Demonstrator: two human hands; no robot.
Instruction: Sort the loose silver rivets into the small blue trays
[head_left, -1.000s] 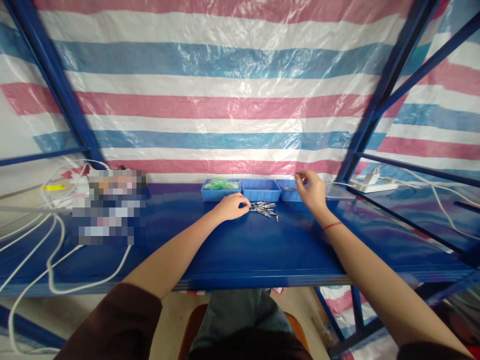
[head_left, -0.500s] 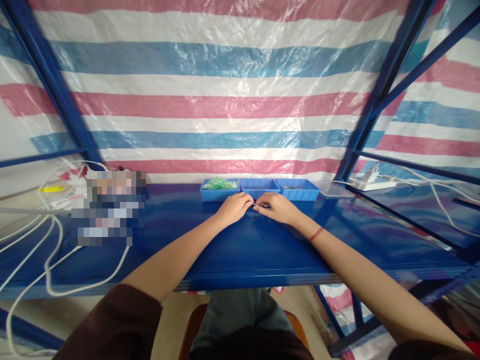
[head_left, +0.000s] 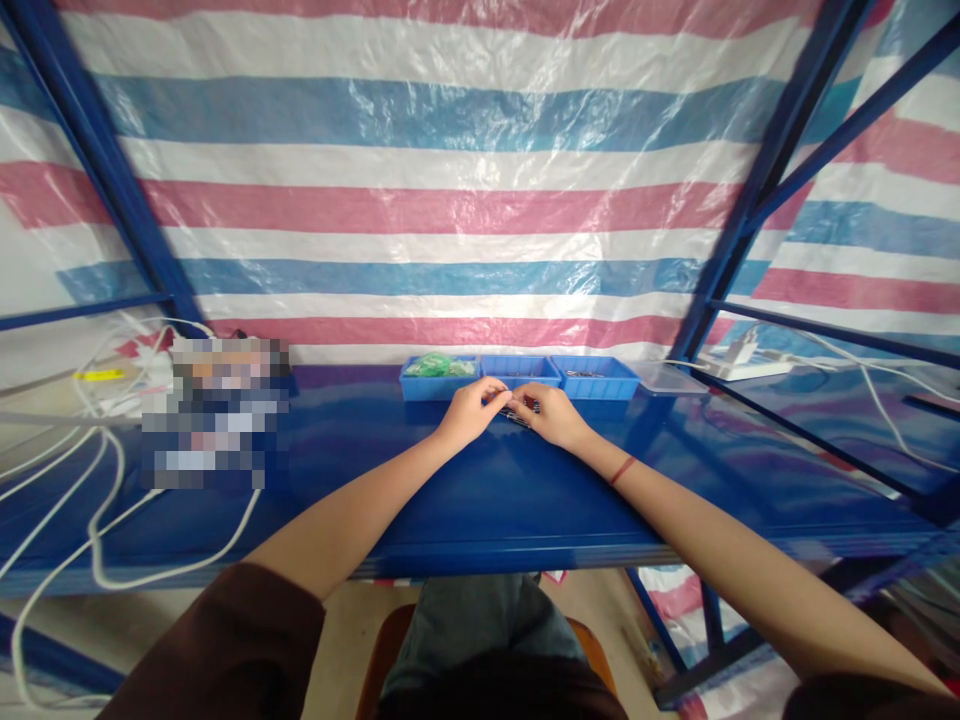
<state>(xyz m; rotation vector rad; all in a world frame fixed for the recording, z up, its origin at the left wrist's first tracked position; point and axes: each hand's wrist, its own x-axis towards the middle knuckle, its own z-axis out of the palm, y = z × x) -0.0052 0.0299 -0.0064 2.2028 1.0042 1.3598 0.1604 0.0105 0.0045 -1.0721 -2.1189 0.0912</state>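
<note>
My left hand (head_left: 477,410) and my right hand (head_left: 555,414) meet fingertip to fingertip over a small pile of slim silvery metal pieces (head_left: 517,416) on the blue tabletop. Both are closed in a pinch, thumbs against fingers. Whatever sits between the fingertips is too small and too covered to name. Most of the pile is hidden behind the fingers. Just beyond the hands is a blue bin (head_left: 520,380), its contents hard to see. To its left, another blue bin (head_left: 439,390) bears green plastic bags (head_left: 439,367). The right blue bin (head_left: 600,387) contains small metal pieces (head_left: 583,374).
A clear plastic lid (head_left: 671,379) lies right of the bins, near a white power strip (head_left: 750,368). White cables (head_left: 105,500) loop over the table's left side by a blurred-out patch. Blue metal posts (head_left: 739,220) and a striped sheet (head_left: 450,210) stand behind.
My right hand has come from above the right bin, where it pinched a thin dark piece, to my left hand over the pile. My left hand has stayed close to the pile.
</note>
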